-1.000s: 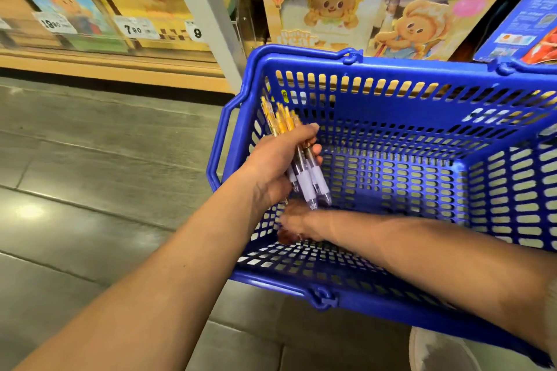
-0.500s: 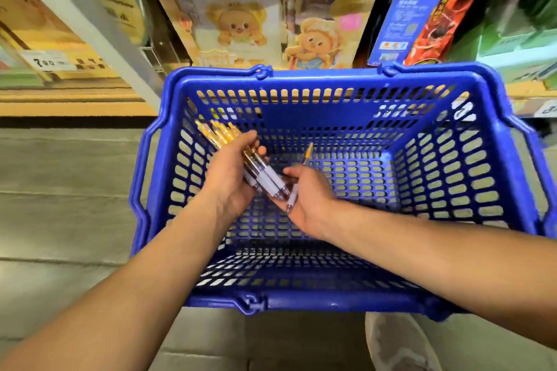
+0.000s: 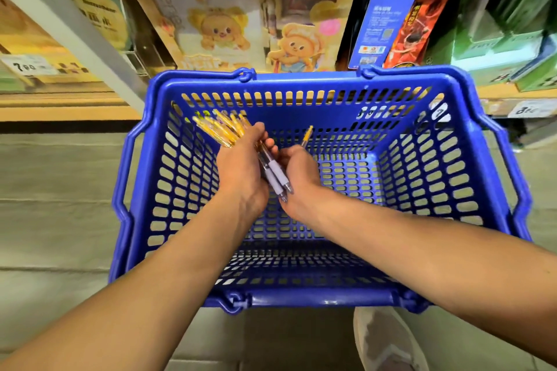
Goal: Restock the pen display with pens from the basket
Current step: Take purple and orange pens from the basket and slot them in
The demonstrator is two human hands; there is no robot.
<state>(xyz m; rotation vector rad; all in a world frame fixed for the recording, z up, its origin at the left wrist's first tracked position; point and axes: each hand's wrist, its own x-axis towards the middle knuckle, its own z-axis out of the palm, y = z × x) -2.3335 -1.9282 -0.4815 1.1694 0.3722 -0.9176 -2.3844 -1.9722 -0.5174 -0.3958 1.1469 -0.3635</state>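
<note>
A blue plastic basket [image 3: 470, 178] stands on the floor in front of me, and no loose pens show on its slotted bottom. Over its middle, my left hand [image 3: 241, 169] grips a bundle of pens [image 3: 223, 129] with yellow tops and lilac grips. Their yellow ends fan out to the upper left; the lilac tips point down between my hands. My right hand [image 3: 298, 172] sits right beside it, closed on a single pen [image 3: 306, 135] whose yellow end sticks up above the fingers. The two hands touch at the bundle.
Shelves behind the basket hold boxed goods with cartoon bears [image 3: 223, 30], a blue and red pack [image 3: 391, 18] and green boxes [image 3: 506, 24]. Price tags [image 3: 27, 65] line the shelf edge. A grey upright post [image 3: 75, 30] stands at left. My shoe [image 3: 385, 340] is below the basket.
My right hand rose from the basket's bottom with one pen and has closed in against the bundle in my left hand. The view has shifted, bringing the basket to the centre.
</note>
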